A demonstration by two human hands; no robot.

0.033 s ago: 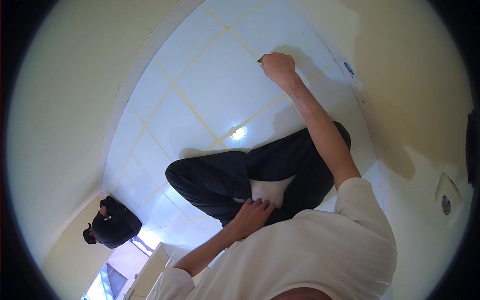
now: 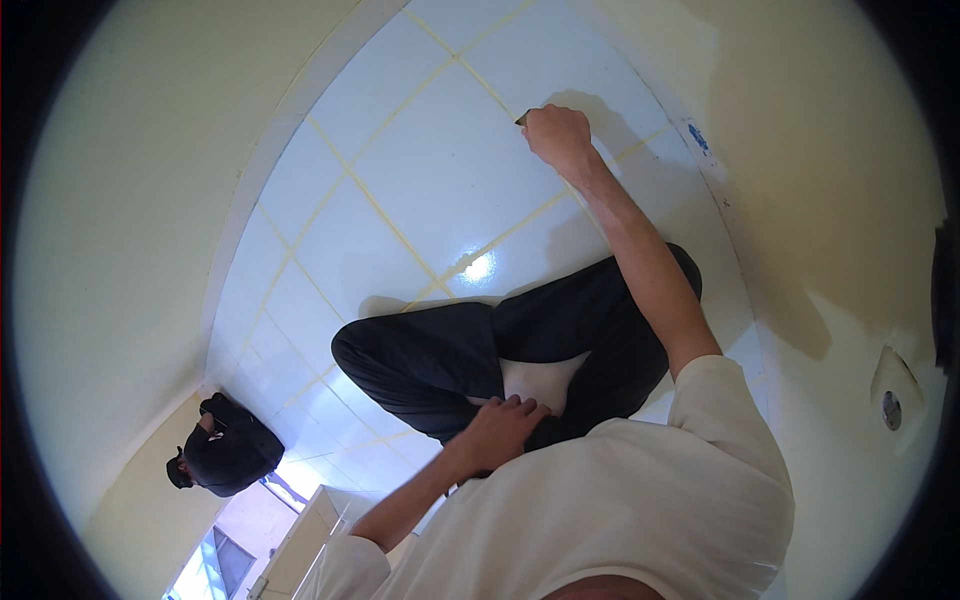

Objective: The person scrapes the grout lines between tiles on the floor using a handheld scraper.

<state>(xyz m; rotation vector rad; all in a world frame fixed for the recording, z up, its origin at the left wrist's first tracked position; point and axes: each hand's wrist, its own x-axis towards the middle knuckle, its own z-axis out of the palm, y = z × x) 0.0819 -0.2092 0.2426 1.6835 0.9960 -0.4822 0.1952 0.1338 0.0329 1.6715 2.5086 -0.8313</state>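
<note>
R hand (image 2: pixel 557 135) in a fist round dark tool (image 2: pixel 522 118) past legs (image 2: pixel 420 355); prob. light, stiff, grip back end. L hand (image 2: pixel 502 435) half-curled btwn legs, can't tell if holding.

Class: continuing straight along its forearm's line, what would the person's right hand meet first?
The way looks free as far as shown: the right hand would likely pass over white floor tile, though its height is unclear.

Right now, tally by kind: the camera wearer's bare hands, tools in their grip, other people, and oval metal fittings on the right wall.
Bare hands: 2 (left hand, right hand)
Small dark pointed tool, mostly hidden by the right hand: 1
Other person in dark clothes: 1
Oval metal wall fitting: 1
Total: 5
</note>
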